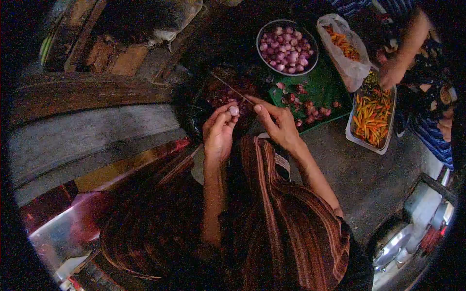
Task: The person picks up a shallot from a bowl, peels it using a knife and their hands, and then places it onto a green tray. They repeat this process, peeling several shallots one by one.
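Between the fingertips of my left hand (219, 128) is a small pale-purple shallot (234, 110). My right hand (277, 121), just to its right, is closed on a knife (230, 88), whose thin blade points up and to the left. The blade lies above the shallot; whether they touch is unclear. Beneath both hands is a dark container (196, 109) with reddish-purple peelings (225, 92) in it. A metal bowl (318, 59) full of peeled shallots stands beyond my right hand. More shallots (310, 111) lie on a green tray (336, 92).
At the right, a person's hand (392, 72) reaches into a tray of orange and green chillies (373, 116). A plastic bag (358, 72) holds more chillies. Metal pans (394, 247) are at the lower right, and wooden beams (87, 92) at the left.
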`<state>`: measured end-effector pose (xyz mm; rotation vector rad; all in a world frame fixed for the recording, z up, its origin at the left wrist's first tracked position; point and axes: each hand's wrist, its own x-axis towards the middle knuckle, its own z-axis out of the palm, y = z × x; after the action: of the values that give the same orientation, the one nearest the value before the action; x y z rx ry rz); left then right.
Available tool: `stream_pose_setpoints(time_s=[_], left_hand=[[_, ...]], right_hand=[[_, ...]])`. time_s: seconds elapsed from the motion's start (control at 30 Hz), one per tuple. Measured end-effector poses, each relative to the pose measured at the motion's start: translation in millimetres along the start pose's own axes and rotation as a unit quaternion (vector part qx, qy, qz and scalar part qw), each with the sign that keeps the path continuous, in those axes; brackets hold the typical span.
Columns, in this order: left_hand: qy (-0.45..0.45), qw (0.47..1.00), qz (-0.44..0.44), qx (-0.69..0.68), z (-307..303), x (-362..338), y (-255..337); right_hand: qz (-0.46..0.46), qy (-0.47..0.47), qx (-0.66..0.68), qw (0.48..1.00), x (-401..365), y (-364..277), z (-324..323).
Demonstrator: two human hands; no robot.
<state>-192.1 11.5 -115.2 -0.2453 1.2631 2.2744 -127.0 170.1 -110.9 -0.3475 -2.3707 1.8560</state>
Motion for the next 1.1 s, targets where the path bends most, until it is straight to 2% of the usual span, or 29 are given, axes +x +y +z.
stream_pose_setpoints(time_s=[0.07, 0.17, 0.27, 0.33, 0.47, 0.6, 0.7, 0.73, 0.77, 0.8, 0.87, 1.0, 1.07, 1.1], left_hand=[[0.002, 1.000, 0.003, 0.001, -2.7, 0.8, -2.3], [0.003, 1.000, 0.004, 0.000, -5.7, 2.1, -4.7], [-0.005, 1.000, 0.020, -0.003, -12.7, 4.8, -9.7], [-0.010, 0.999, 0.036, -0.006, -15.3, 5.3, -11.0], [0.004, 1.000, 0.018, -0.014, -19.4, 5.6, -12.8], [0.007, 1.000, 0.001, -0.009, -21.0, 4.6, -10.9], [0.057, 0.998, -0.020, 0.014, -17.5, 1.3, -8.2], [0.057, 0.998, -0.020, 0.014, -15.0, 0.3, -6.5], [0.041, 0.999, -0.003, 0.025, -12.1, -0.7, -4.6], [0.024, 0.999, 0.015, 0.035, -9.1, -1.6, -2.5], [0.005, 0.999, 0.024, 0.035, -0.8, -3.1, 2.4], [-0.022, 0.998, 0.013, 0.059, -6.5, -0.5, 4.1], [-0.019, 0.998, 0.007, 0.063, -2.1, -2.1, 6.5], [-0.016, 0.998, 0.002, 0.066, 0.9, -2.9, 7.9]], right_hand=[[-0.001, 0.012, -0.059, 0.998, -2.7, -5.4, -0.5], [-0.023, 0.006, -0.045, 0.999, -7.5, -25.4, 0.6], [-0.016, -0.033, -0.067, 0.997, -10.0, -21.9, 5.5], [-0.035, -0.020, -0.081, 0.996, -10.6, -14.2, 9.5], [-0.094, 0.001, -0.105, 0.990, -10.3, -6.3, 13.3], [-0.103, -0.001, -0.124, 0.987, -11.4, -25.0, 4.0], [-0.069, -0.027, -0.132, 0.988, -11.6, -23.8, -0.8], [-0.028, -0.052, -0.109, 0.992, -11.4, -25.0, -4.3], [0.013, -0.077, -0.086, 0.993, -10.8, -25.5, -6.3], [0.012, -0.077, -0.086, 0.993, -10.0, -24.7, -5.8], [0.017, -0.047, 0.010, 0.999, -8.8, -20.0, -3.1], [0.028, -0.041, 0.035, 0.998, -6.0, -1.3, -2.6], [0.084, -0.059, -0.002, 0.995, -4.3, -4.2, -6.8], [0.084, -0.059, -0.002, 0.995, -3.9, -6.5, -6.8]])
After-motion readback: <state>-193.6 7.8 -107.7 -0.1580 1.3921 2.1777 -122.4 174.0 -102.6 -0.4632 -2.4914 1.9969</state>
